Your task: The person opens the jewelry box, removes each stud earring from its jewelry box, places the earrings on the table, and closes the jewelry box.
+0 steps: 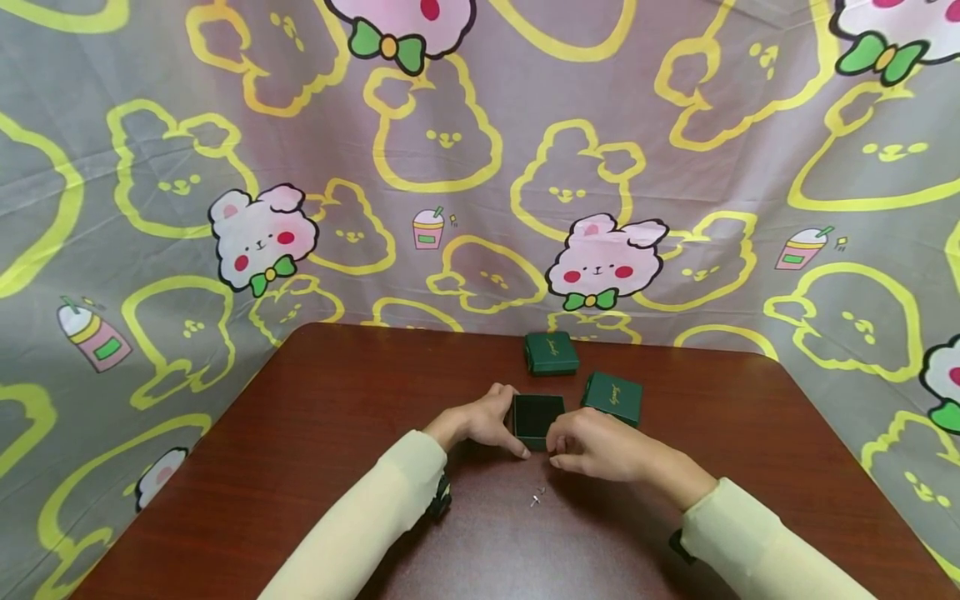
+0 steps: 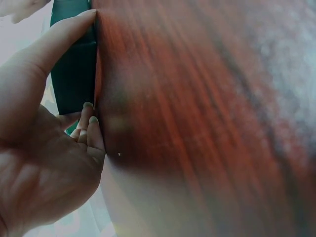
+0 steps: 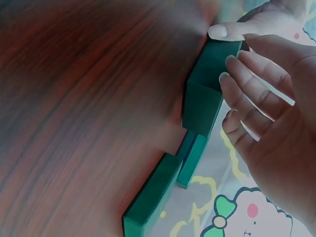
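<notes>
A small dark green jewellery box [image 1: 532,444] without a lid sits on the table, its inside black. My left hand [image 1: 486,419] grips it from the left side. The left thumb lies along the near wall in the left wrist view, and the other fingers reach round behind the box [image 2: 74,81]. My right hand [image 1: 596,446] hovers at the right rim, fingers loosely bent and thumb apart from the index finger. In the right wrist view its fingertips overlap the box wall [image 3: 205,103]. Two tiny shiny pieces, one a silvery earring [image 1: 535,501], lie in front of the box.
Behind the right hand lies a flat green lid or box [image 1: 615,396] with gold lettering. Farther back, a green box [image 1: 551,353] with similar lettering stands near the far edge of the brown wooden table [image 1: 337,375]. A patterned curtain [image 1: 465,217] hangs around the table.
</notes>
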Demonstrator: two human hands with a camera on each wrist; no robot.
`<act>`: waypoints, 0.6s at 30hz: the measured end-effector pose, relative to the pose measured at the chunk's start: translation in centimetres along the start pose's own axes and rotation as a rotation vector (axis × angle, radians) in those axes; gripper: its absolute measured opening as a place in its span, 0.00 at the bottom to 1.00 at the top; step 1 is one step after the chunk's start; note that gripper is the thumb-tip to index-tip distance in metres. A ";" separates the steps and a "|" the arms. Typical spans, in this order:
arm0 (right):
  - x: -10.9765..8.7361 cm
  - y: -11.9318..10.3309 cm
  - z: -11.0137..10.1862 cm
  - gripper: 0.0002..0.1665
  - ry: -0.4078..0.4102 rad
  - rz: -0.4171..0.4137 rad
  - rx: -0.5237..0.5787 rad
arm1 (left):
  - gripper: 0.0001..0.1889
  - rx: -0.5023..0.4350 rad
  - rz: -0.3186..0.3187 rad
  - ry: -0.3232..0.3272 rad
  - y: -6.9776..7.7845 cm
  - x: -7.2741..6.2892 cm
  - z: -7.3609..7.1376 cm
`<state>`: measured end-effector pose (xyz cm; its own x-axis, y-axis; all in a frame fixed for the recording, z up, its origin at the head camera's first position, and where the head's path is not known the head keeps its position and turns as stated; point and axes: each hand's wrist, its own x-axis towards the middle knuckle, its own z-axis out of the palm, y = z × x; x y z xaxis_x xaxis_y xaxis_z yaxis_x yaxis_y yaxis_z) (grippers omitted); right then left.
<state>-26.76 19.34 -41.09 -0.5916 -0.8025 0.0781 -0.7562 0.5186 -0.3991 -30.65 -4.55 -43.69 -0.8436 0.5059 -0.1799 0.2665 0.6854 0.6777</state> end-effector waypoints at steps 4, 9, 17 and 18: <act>-0.1 0.5 0.0 0.05 0.019 0.009 -0.002 | 0.37 0.000 0.002 0.001 0.0 0.0 0.1; -0.2 1.0 -0.1 0.04 0.063 -0.021 0.010 | 0.37 0.004 0.005 0.003 -0.1 0.0 0.2; -0.4 1.6 -0.5 0.04 0.085 0.012 0.003 | 0.38 0.019 0.007 0.009 -0.1 0.0 0.1; -0.4 1.6 -0.6 0.05 0.085 0.023 0.001 | 0.38 0.022 0.007 0.009 -0.1 0.0 0.1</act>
<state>-27.91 20.65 -41.25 -0.6308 -0.7621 0.1461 -0.7415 0.5366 -0.4027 -30.63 -4.55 -43.83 -0.8459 0.5062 -0.1682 0.2827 0.6929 0.6633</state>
